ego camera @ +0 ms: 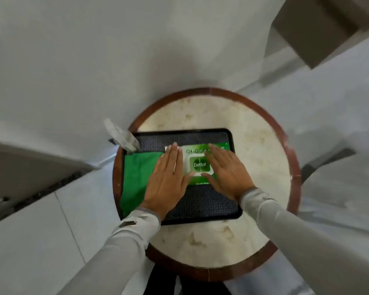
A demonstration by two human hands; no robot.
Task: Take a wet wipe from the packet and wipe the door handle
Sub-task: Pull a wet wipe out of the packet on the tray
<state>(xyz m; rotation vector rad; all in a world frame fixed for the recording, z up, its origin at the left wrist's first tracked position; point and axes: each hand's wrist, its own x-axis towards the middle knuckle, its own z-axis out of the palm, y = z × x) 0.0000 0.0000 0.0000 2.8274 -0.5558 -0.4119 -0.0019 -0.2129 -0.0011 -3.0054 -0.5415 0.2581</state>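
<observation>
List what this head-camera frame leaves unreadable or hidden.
- Wipes packet: both ends covered by the left hand and right hand; whether they touch it is unclear.
- Packet's small print: blurred.
- Clear bottle: blurred; contents unknowable.
- Green cloth: partly under the left hand.
- Door handle: not identifiable.

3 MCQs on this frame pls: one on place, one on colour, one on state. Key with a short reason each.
1. Where does the green-and-white wet wipe packet lie?
A. on the black rectangular tray
B. on the floor
C. on the bare marble tabletop

2. What colour is the folded cloth left of the packet?
A. red
B. green
C. yellow

3. How is the packet's white flip lid?
A. torn off
B. closed flat
C. propped open with a wipe sticking out

Key: A, the packet sits inside the tray's rim on the round marble table; B, the cloth is plainly green; B, the lid lies flat between the left hand and right hand, no wipe showing.
</observation>
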